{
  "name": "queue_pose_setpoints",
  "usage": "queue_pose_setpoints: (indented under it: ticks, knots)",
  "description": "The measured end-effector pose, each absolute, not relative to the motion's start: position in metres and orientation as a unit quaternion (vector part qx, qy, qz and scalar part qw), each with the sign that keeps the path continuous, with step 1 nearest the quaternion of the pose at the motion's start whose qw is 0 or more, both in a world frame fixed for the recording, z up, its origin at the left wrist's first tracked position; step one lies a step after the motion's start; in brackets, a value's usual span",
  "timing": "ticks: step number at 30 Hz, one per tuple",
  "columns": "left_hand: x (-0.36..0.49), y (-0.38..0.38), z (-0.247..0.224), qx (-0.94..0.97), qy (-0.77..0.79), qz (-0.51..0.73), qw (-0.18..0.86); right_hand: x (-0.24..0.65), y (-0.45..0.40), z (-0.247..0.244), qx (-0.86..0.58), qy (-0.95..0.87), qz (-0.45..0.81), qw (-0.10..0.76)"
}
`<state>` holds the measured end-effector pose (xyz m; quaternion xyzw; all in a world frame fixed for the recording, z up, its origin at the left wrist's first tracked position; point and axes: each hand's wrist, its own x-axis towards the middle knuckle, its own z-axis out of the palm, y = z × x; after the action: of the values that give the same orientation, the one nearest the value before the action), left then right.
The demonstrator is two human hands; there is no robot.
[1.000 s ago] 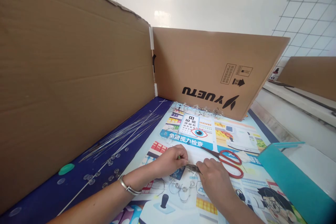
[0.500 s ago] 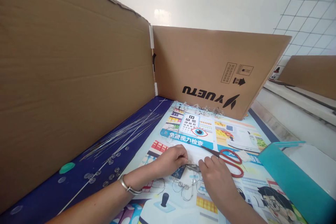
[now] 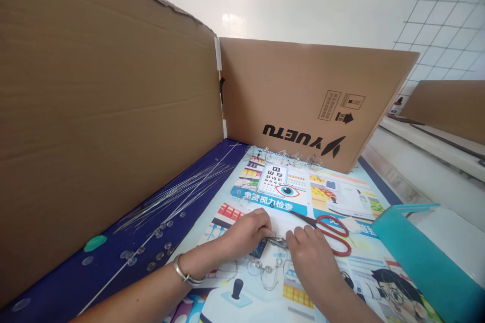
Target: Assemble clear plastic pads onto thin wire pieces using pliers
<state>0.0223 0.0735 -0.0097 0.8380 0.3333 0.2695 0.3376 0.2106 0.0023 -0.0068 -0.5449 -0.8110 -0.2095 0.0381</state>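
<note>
My left hand [image 3: 252, 229], with a silver bracelet on the wrist, is pinched at the left end of a small grey metal tool and thin wire [image 3: 278, 242]. What exactly its fingertips grip is too small to tell. Closed at the tool's right end is my right hand [image 3: 310, 252]; its fingers hide what they hold. Thin wire with clear beads [image 3: 268, 268] hangs in loops below the tool, over the printed sheet. Red-handled scissors [image 3: 333, 232] lie just beyond my right hand, blades pointing left.
Clear beads [image 3: 159, 232] and long thin wires [image 3: 178, 192] lie on the blue surface at left, near a green disc [image 3: 95, 243]. Cardboard panels [image 3: 303, 96] stand left and behind. A teal case [image 3: 428, 257] is at right. Tangled wire pieces [image 3: 299, 157] line the back.
The beaded wire loops below the tool have shifted slightly. Both hands stay in nearly the same place.
</note>
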Motion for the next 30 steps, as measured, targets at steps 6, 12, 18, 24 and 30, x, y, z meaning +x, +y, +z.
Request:
queue_pose_setpoints:
  ticks: [6, 12, 18, 24, 30]
  knots:
    - [0.023, 0.073, -0.010, 0.838, 0.337, 0.270, 0.334, 0.206, 0.000, -0.004, -0.544, -0.804, -0.235, 0.039]
    - [0.023, 0.072, -0.012, 0.844, 0.343, 0.269, 0.313, 0.204, -0.001, -0.001, -0.551, -0.803, -0.227, 0.018]
    - [0.024, 0.073, -0.016, 0.839, 0.348, 0.277, 0.313, 0.198, -0.003, 0.006, -0.570, -0.795, -0.206, -0.016]
    - [0.026, 0.073, -0.019, 0.840, 0.356, 0.279, 0.300, 0.196, -0.004, 0.008, -0.580, -0.790, -0.195, -0.044]
    - [0.028, 0.071, -0.021, 0.844, 0.360, 0.277, 0.285, 0.192, -0.005, 0.009, -0.582, -0.789, -0.189, -0.055]
